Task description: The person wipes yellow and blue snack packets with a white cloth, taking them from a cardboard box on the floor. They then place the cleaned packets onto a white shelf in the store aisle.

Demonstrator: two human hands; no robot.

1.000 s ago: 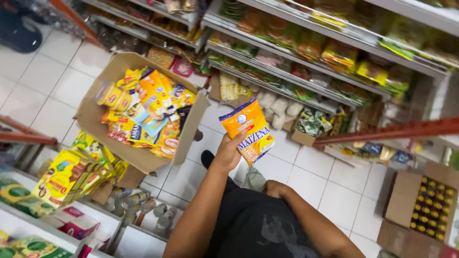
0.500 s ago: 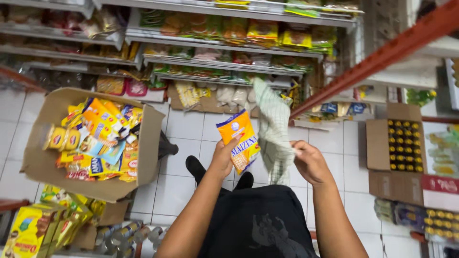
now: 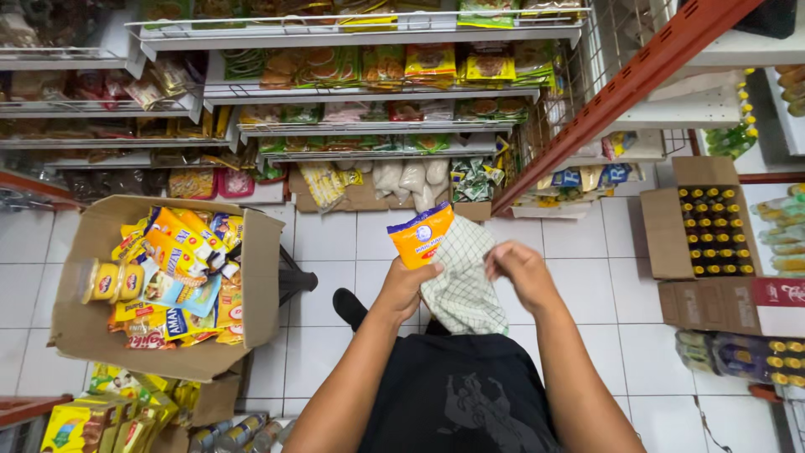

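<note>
Below, left hand point(image 3: 408, 285) clasps orange packet point(image 3: 422, 235) — cloth point(image 3: 461, 277) alongside.

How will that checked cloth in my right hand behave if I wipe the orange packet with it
The checked cloth is probably floppy: it hangs in loose folds from the right hand. It looks thin, so likely light and apt to bunch up. The orange packet, pinched by the left hand, seems a glossy pouch, possibly slippery.

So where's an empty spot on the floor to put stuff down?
Bare white tiles lie between the snack-filled cardboard box and the orange packet, and between the right hand and the bottle carton. The shelves are packed.
</note>
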